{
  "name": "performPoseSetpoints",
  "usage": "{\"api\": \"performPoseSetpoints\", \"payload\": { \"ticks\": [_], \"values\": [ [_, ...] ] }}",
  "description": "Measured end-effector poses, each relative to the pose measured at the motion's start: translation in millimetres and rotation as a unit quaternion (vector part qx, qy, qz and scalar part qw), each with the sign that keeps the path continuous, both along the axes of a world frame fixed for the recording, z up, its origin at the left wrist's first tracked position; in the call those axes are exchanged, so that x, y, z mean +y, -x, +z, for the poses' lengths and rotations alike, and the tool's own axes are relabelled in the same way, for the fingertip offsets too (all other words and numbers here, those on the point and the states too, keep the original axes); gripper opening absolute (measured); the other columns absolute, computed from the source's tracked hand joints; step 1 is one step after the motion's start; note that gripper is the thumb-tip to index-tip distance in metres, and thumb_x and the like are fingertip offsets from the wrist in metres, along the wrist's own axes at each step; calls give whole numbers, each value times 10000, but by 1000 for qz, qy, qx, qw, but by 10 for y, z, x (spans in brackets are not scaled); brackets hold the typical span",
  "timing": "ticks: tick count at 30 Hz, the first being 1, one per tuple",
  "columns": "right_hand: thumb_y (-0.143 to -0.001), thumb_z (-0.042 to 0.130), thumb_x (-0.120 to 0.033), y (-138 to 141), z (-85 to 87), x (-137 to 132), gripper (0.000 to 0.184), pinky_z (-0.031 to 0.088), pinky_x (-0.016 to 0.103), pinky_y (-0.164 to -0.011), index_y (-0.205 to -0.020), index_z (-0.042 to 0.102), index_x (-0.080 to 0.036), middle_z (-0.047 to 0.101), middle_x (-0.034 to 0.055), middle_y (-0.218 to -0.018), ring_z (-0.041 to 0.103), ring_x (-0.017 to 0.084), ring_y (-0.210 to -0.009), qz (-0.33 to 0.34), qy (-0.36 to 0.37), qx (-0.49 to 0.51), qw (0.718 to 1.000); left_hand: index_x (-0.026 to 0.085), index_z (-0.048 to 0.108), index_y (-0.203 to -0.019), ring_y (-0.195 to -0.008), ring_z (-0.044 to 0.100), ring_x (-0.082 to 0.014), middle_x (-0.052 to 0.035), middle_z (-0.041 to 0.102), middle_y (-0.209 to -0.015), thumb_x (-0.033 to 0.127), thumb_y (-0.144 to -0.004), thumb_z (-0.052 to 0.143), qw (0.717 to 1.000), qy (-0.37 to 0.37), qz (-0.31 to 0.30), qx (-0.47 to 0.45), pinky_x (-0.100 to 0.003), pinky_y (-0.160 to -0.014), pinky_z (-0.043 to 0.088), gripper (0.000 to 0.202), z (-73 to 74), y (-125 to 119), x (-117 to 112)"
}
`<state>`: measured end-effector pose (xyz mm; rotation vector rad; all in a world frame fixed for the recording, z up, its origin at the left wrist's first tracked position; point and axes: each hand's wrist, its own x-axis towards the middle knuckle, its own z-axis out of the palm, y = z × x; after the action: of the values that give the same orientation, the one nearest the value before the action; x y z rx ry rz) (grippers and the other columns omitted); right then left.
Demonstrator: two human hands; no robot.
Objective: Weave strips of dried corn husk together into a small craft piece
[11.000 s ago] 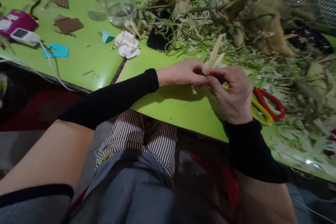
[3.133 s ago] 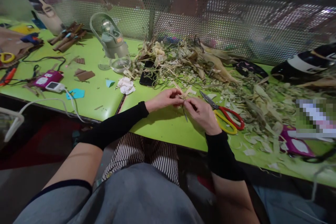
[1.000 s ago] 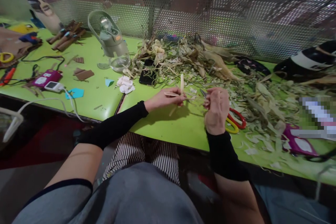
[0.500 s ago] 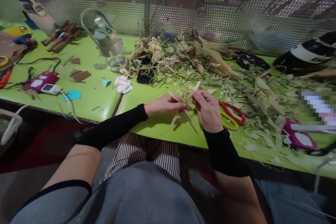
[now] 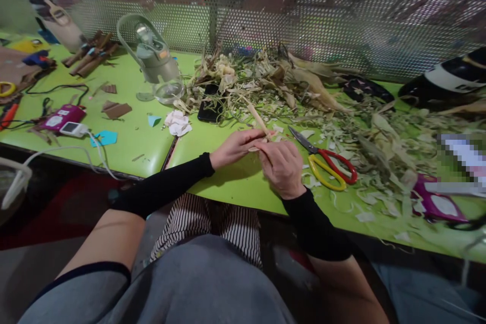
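Head view: corn-husk strip (image 5: 258, 119) stands up between left hand (image 5: 236, 149) and right hand (image 5: 283, 168), over green table (image 5: 235, 187), presumably steadied from both sides. Scissors (image 5: 313, 150) lie right of right hand, likely for reach. Both hands' fingers nearly closed, pinching strip's lower end; exact contact hidden.

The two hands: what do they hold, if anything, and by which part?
A pale strip, by its near end, between left hand and right hand; the exact grip is hidden.
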<state>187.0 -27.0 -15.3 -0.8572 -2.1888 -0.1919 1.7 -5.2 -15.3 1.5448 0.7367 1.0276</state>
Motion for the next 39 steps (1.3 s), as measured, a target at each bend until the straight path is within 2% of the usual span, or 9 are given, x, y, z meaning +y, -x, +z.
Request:
{"api": "performPoseSetpoints", "payload": {
  "ticks": [5, 8, 14, 21, 27, 29, 32, 34, 39],
  "values": [
    [-1059, 587, -240, -25, 7, -57, 159, 523, 394, -790, -1101, 736, -277, 816, 82, -980, 729, 237, -867, 44, -19, 32, 998, 192, 731, -978, -1038, 716, -228, -119, 799, -1208, 345, -1011, 609, 987, -94, 51, 120, -347, -978, 547, 199, 49, -9, -101],
    [-1029, 592, -185, -13, 24, -92, 166, 535, 389, -781, -1079, 720, -278, 810, 73, -941, 722, 234, -846, 56, -30, 13, 998, 192, 724, -955, -1040, 717, -233, -137, 793, -1232, 307, -1011, 586, 978, -120, 70, 154, -352, -989, 549, 188, 87, 6, -134],
    [-1010, 586, -166, 25, 43, -191, 200, 543, 386, -759, -1040, 744, -285, 792, 58, -896, 691, 220, -788, 87, -56, -14, 995, 196, 734, -1267, -1235, 725, -263, -133, 757, -1377, 283, -1023, 565, 964, -205, 68, 156, -412, -1103, 550, 309, 74, 59, -144],
    [-1000, 616, -127, 138, 46, -222, 174, 565, 342, -703, -1082, 715, -245, 781, 41, -857, 697, 191, -755, 95, -115, 13, 989, 168, 701, -1354, -1177, 765, -234, -132, 782, -1332, 352, -1098, 491, 933, -295, 100, 178, -398, -1049, 606, 379, -103, 58, -70],
    [-982, 627, -87, 135, 52, -137, 261, 567, 328, -697, -1180, 682, -249, 774, 26, -889, 699, 188, -769, 144, -90, 84, 982, 177, 771, -1225, -1156, 770, -222, -113, 794, -1299, 411, -1106, 472, 955, -225, 75, 176, -337, -1002, 609, 398, -10, 91, 21],
    [-1007, 641, -170, 80, 38, -87, 260, 560, 350, -691, -1253, 661, -249, 762, 45, -921, 690, 205, -774, 94, -96, 121, 984, 156, 773, -1202, -1106, 776, -214, -128, 808, -1216, 476, -1105, 471, 974, -171, 67, 136, -316, -969, 606, 450, 44, 126, 56],
    [-1044, 626, -388, -3, 8, 1, 322, 548, 429, -769, -1314, 639, -213, 752, 126, -1038, 685, 271, -884, -61, -79, 129, 987, 125, 722, -1269, -946, 778, -177, -120, 804, -1024, 541, -1100, 469, 994, -83, 23, 62, -273, -847, 602, 515, 78, 173, 117],
    [-1079, 544, -481, -32, -14, 51, 323, 525, 440, -815, -1204, 669, -210, 748, 126, -1025, 674, 278, -911, -111, -30, 93, 989, 121, 703, -1265, -834, 754, -142, -91, 774, -927, 533, -1101, 477, 998, -43, -16, 43, -237, -750, 578, 498, 77, 190, 151],
    [-1132, 424, -454, -1, -31, 63, 361, 453, 345, -699, -961, 652, -231, 705, 53, -830, 611, 205, -732, -69, 64, 67, 993, 135, 691, -1123, -745, 693, -100, -47, 737, -868, 422, -1074, 574, 993, -67, -35, 88, -219, -721, 543, 314, 98, 194, 167]
  ]
}}
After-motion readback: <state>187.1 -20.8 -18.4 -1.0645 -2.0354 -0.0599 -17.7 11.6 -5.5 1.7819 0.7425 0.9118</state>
